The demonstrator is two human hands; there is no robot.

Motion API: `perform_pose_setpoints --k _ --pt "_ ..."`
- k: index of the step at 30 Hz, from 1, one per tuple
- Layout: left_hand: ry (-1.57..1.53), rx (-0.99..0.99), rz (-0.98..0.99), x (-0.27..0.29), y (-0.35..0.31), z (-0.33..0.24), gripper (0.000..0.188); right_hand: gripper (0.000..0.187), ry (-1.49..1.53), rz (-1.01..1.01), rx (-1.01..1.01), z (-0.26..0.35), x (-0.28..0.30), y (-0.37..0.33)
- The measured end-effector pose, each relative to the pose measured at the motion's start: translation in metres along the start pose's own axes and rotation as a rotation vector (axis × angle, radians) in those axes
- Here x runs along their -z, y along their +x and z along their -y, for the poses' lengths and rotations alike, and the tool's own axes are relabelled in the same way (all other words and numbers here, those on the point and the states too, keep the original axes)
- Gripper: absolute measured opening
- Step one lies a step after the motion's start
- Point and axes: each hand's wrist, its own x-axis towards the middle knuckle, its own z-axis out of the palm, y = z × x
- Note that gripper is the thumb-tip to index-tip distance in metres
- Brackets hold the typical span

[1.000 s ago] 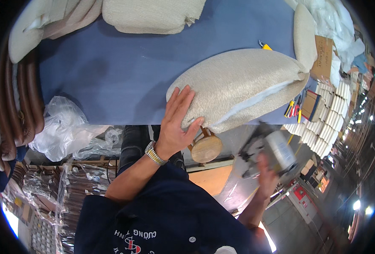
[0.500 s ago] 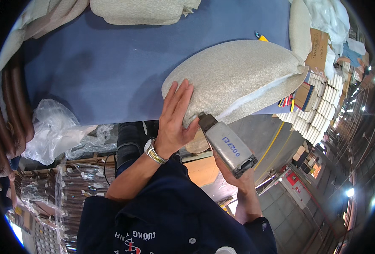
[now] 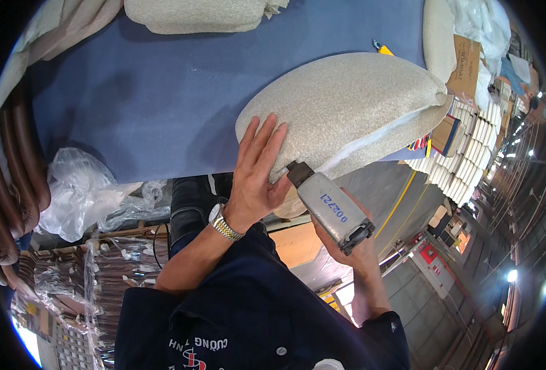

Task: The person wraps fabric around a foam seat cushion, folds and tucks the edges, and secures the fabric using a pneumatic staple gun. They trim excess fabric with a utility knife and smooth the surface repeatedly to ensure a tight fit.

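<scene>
A beige fabric-covered cushion (image 3: 347,92) with one rounded end lies at the near edge of the blue table. White padding (image 3: 372,135) shows through a long gap in its cover on the near side. My left hand (image 3: 257,166) rests on the cushion's left end, fingers stretched out, thumb close to the tool's nose. In my right hand (image 3: 341,240) is a grey metal staple gun (image 3: 335,206), held from below so that most of the fingers are hidden. Its dark nose (image 3: 299,172) meets the cushion's lower left edge beside my left thumb.
The blue table (image 3: 143,92) bears another beige cushion (image 3: 196,15) at the back and a yellow-handled tool (image 3: 383,48). Several hand tools (image 3: 420,145) lie at its right edge. Clear plastic wrap (image 3: 75,191) and brown padded pieces (image 3: 23,166) are on the left, a cardboard box (image 3: 465,65) at right.
The staple gun and my right hand have shifted very slightly. My left hand stays on the cushion, and the whole view has turned a little.
</scene>
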Motion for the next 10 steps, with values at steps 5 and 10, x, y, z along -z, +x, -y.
perform_pose_setpoints --k 5,10 --pt "-0.007 0.011 0.066 0.008 0.002 0.0 0.094 0.024 -0.046 -0.006 0.088 -0.001 -0.002 0.004" --pt "-0.023 0.017 0.121 0.012 0.003 0.002 0.096 0.032 -0.077 0.038 0.134 -0.007 -0.001 0.009"
